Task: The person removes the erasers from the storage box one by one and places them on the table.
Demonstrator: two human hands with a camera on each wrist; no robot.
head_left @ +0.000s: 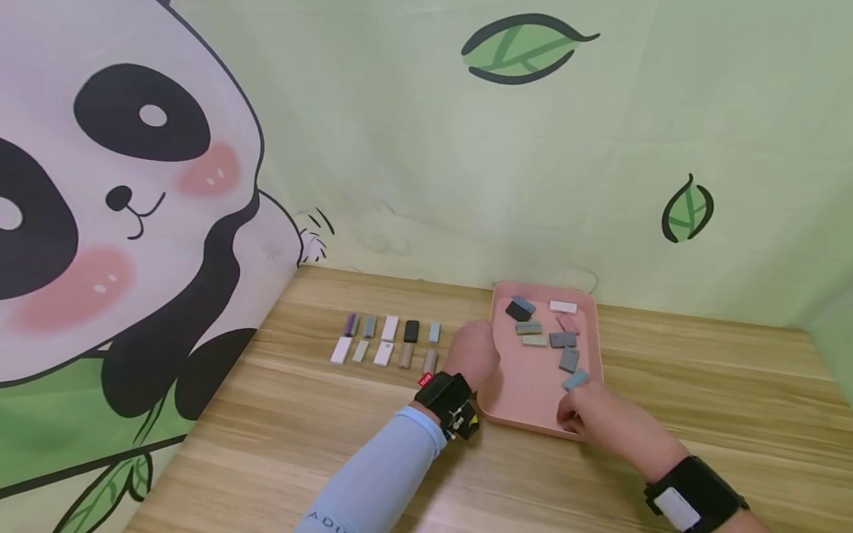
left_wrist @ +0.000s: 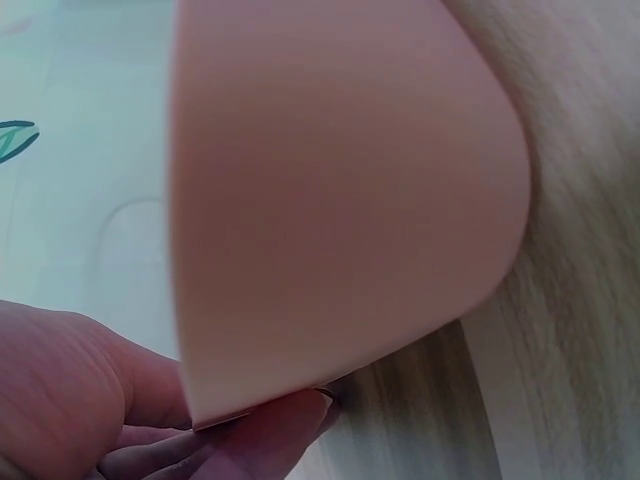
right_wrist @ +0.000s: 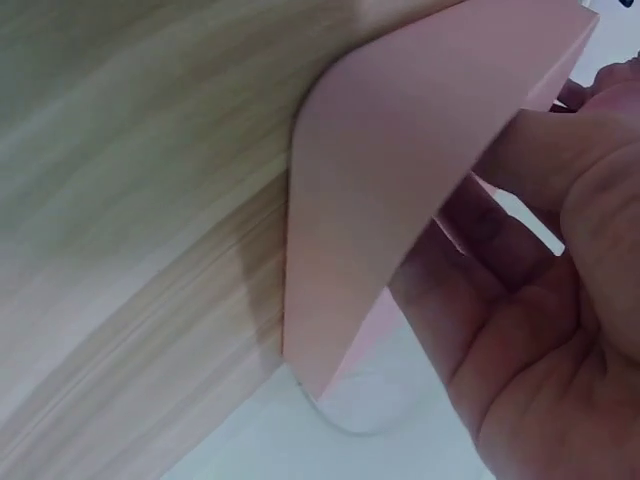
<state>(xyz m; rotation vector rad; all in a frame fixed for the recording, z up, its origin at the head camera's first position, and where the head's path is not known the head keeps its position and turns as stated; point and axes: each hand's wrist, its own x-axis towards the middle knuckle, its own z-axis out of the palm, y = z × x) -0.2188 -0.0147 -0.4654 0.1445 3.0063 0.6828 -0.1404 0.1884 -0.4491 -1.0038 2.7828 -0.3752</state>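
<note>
1 wooden table (head_left: 700, 400), panda wall (head_left: 100, 222) left, leaf-print wall (head_left: 533, 148) behind.

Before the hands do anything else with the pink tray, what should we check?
1. Left hand on the pink tray: ok, it grips the left rim.
2. Right hand on the tray: ok, it holds the near right corner.
3. Small blocks in the tray: not ok, they lie loose and could slide.
4. Light blue block: not ok, it sits close to the right rim.
5. Two rows of blocks on the table: ok, apart from the tray.
6. Tray lifted or flat: cannot tell.
</note>
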